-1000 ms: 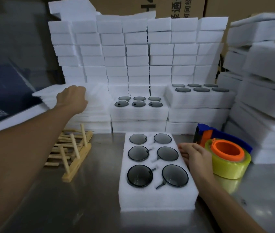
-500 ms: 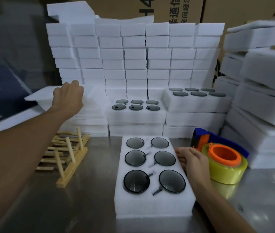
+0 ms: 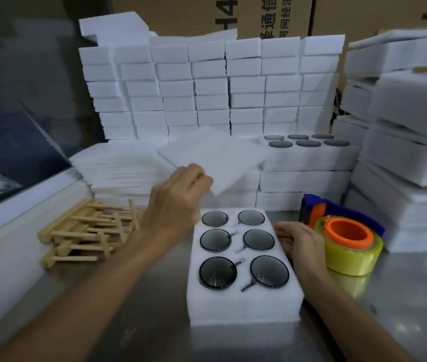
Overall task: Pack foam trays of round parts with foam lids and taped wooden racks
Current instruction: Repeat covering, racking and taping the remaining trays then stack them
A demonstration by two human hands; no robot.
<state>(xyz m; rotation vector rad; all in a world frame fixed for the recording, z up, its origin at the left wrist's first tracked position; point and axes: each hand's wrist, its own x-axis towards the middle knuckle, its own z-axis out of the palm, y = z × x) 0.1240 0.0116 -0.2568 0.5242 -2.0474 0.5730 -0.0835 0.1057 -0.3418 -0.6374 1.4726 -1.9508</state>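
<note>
Nearest the front edge of the grey metal surface (image 3: 403, 309) lies a white rectangular foam tray (image 3: 243, 301) with six dark round glass parts (image 3: 217, 272) seated in its pockets, two across and three deep. The right hand (image 3: 300, 241) rests against the tray's right side, fingers relaxed and straight along the foam, gripping nothing. Just right of that hand sits a yellow roll of tape on an orange-cored blue dispenser (image 3: 348, 241). Left of the tray, toward the left edge, lies a pile of pale wooden racks (image 3: 87, 228). Above the tray's far end the left hand (image 3: 176, 202) pinches one corner of a thin white foam lid sheet (image 3: 215, 158), holding it tilted in the air. Behind it, a low stack of similar thin foam sheets (image 3: 121, 168) sits at the back left, with further filled foam trays (image 3: 309, 155) stacked at the back right and a wall of white foam blocks (image 3: 207, 87) along the far edge.
</note>
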